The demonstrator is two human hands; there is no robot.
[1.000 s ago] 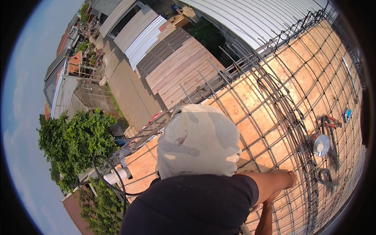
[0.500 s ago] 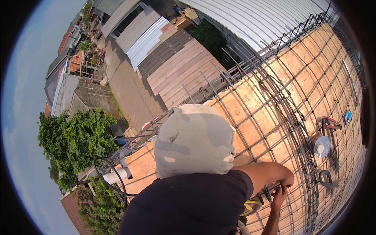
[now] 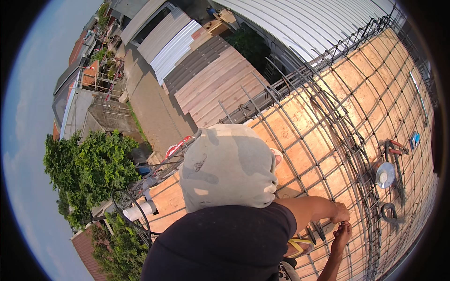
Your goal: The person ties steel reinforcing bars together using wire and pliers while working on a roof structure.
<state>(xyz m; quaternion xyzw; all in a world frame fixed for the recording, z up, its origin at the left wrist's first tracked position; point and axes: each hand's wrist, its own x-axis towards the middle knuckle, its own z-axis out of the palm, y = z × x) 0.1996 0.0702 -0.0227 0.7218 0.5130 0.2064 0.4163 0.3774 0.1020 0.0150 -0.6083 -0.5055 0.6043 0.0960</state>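
My left hand point(image 3: 340, 213) reaches over the rebar grid point(image 3: 323, 176) with its fingers closed in a pinch. Just below it, my right hand point(image 3: 343, 231) comes up from the lower edge, its fingers also curled together. The fingertips of both hands meet or nearly meet over a bar. Whatever they pinch is too small to make out. Two dark, handle-like shapes point(image 3: 319, 230) stand beside the hands, near my foot in a yellow-strapped sandal point(image 3: 295, 247). My bent knee in camouflage trousers point(image 3: 225, 168) fills the middle.
Plywood decking point(image 3: 335, 154) lies under the grid. Bundled bars point(image 3: 358, 164) run along it at right. Beyond them are a round metal dish point(image 3: 385, 175), red-handled cutters point(image 3: 397, 149) and a blue packet point(image 3: 415, 140). Past the deck's edge, a street point(image 3: 154, 100) lies far below.
Both hands have moved slightly, the right one rightward and its fingers closer to the left. My knee has shifted a little left, baring toes behind it.
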